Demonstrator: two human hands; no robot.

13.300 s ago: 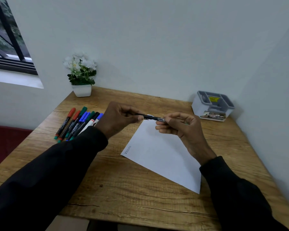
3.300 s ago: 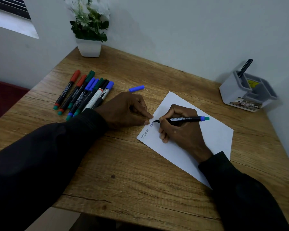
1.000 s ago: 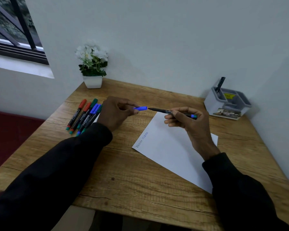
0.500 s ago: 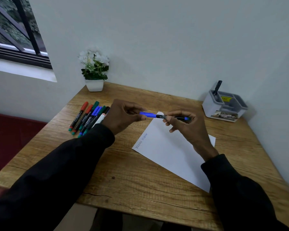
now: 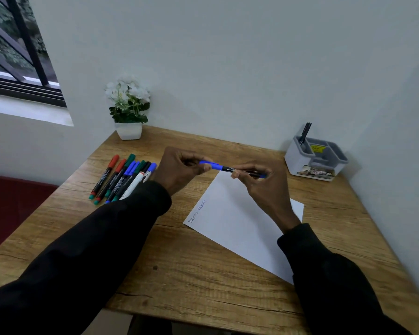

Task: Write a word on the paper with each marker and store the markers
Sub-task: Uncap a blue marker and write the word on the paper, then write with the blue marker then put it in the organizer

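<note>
Both hands hold a blue marker (image 5: 228, 168) level above the top corner of the white paper (image 5: 237, 228). My left hand (image 5: 179, 169) pinches its blue cap, which sits on the marker's tip. My right hand (image 5: 261, 187) grips the black barrel near its blue end. The paper lies at an angle and carries two small written words along its left edge. Several capped markers (image 5: 122, 178) in red, green, blue and black lie in a row on the desk to the left. A grey organiser (image 5: 316, 160) at the back right holds one black marker (image 5: 304, 132) upright.
A white pot of white flowers (image 5: 128, 110) stands at the back left of the wooden desk (image 5: 203, 281). Walls close the desk at the back and on the right. A window is at the upper left.
The blue cap, apart from the marker's tip a second ago, now sits pushed onto the marker. Before that my right hand wrote a second word on the paper.
</note>
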